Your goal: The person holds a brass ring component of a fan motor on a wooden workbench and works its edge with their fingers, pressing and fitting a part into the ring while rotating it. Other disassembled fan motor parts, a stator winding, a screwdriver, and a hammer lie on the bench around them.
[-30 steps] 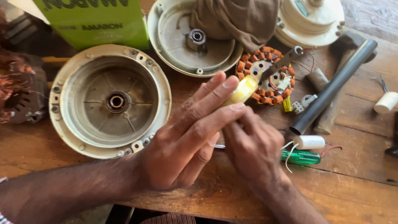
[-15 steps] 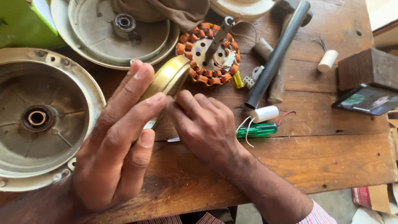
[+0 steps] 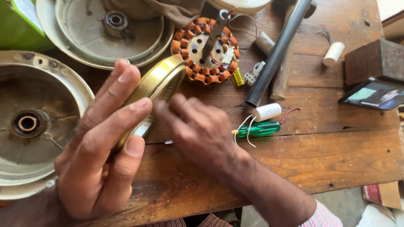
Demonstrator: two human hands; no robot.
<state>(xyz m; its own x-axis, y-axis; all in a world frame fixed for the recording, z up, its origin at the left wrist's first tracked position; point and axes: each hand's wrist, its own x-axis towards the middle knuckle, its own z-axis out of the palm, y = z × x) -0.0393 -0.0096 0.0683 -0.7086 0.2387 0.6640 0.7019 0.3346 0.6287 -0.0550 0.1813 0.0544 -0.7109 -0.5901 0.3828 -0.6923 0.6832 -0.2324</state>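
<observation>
Two hands: both meet at one gold-coloured metal ring (image 3: 156,90), held on edge above the wooden workbench (image 3: 328,147).
Left hand (image 3: 99,155): fingers (image 3: 122,86) stretched along the ring's outer face and rim, thumb underneath; it grasps the ring and carries it.
Right hand (image 3: 198,128): blurred; fingers bent toward the ring's inner side, just beside its lower edge. Whether they pinch anything cannot be told.
Ring position: between the two hands, tilted; its visible rim runs from lower left to upper right, the upper end near the copper-wound stator (image 3: 206,50).
Key relation: the ring lies to the left of the right fingertips and under the left fingers; the left hand is the nearer, already touching.
Left surroundings: open fan motor housing (image 3: 42,126) with central bearing, partly under the left wrist.
Right surroundings: green-handled screwdriver (image 3: 259,129) and white capacitor (image 3: 266,112) just beyond the right hand; dark tube (image 3: 275,54) farther off.
</observation>
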